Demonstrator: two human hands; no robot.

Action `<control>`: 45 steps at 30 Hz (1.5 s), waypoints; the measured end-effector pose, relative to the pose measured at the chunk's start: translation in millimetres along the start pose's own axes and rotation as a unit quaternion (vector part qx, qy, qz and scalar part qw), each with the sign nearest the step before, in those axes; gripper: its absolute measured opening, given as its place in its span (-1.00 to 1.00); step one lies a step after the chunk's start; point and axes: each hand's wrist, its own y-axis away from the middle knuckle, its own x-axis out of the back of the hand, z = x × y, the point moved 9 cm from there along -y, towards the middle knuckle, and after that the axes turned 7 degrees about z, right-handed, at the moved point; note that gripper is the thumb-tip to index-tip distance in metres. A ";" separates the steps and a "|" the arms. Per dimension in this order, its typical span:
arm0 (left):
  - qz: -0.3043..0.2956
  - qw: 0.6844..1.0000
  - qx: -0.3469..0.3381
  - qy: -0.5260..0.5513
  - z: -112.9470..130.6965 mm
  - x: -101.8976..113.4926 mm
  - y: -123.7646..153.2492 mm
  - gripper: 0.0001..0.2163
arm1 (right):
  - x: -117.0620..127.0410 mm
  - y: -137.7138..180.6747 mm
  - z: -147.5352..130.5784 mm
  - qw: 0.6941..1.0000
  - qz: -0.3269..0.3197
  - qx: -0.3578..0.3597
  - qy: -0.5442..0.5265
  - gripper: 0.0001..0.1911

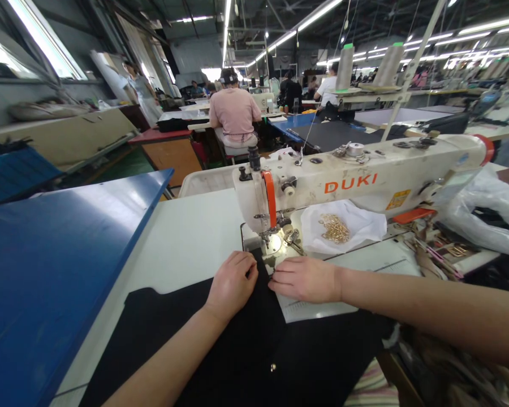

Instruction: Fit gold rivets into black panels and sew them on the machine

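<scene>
A large piece of black fabric (246, 350) lies across the sewing machine's bed and drapes toward me, its narrow upper end close to the needle area (271, 243). On its left side my left hand (233, 282) is closed, thumb and curled fingers gripping the cloth. My right hand (307, 280) rests over the machine's plate, fingers pressed together, their tips at the fabric's right edge just below the presser foot. What lies under those fingertips is hidden. A small gold-coloured metal piece (273, 367) sits on the fabric below my hands.
The white sewing machine (365, 175) spans the right. Under its arm, a white wrapper (367, 226) holds several small gold rings (335, 228). A blue board (68, 254) lies left. Clear plastic (487, 209) is piled right. A person in pink (235, 113) sits ahead.
</scene>
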 end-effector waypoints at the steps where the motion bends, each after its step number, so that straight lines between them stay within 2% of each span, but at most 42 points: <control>1: -0.001 1.000 0.002 0.001 -0.1 -0.1 -0.1 -0.88 | 2.4 2.9 -7.0 0.998 0.016 0.048 0.033 -0.70; 5: -0.009 1.000 0.011 0.005 -0.8 -0.4 -0.1 -0.87 | 3.5 2.5 -16.8 0.985 0.056 0.138 0.082 -0.71; 10: -0.016 1.000 0.020 0.009 -1.3 0.4 -1.0 -0.85 | 4.9 -5.6 -20.8 0.976 0.103 0.170 0.085 -0.74; 12: -0.017 1.000 0.018 0.015 -0.7 1.3 -1.8 -0.85 | 0.8 -10.6 -21.1 0.982 0.086 0.145 0.080 -0.73; 17: -0.019 0.999 0.010 0.028 2.0 3.3 0.0 -0.86 | -12.6 -17.2 -15.4 0.997 0.011 -0.057 0.053 -0.76; 20: -0.023 0.998 0.006 0.050 6.1 4.0 3.6 -0.86 | -13.4 -13.7 -24.9 0.993 0.010 -0.110 0.036 -0.74; 29: -0.038 0.997 0.024 0.067 5.9 3.5 3.7 -0.86 | -11.6 -12.8 -30.1 0.992 0.009 -0.126 0.028 -0.75; 35: -0.026 0.996 0.032 0.076 4.0 6.6 0.0 -0.87 | -11.2 -11.2 -30.3 0.992 0.018 -0.122 0.027 -0.76; 39: -0.034 0.997 0.016 0.065 6.5 5.7 0.6 -0.86 | -10.8 -10.5 -30.3 0.993 0.023 -0.118 0.016 -0.76; 45: -0.058 0.997 -0.043 0.017 14.8 1.2 4.5 -0.84 | -11.1 -10.9 -30.5 0.993 0.020 -0.117 0.015 -0.75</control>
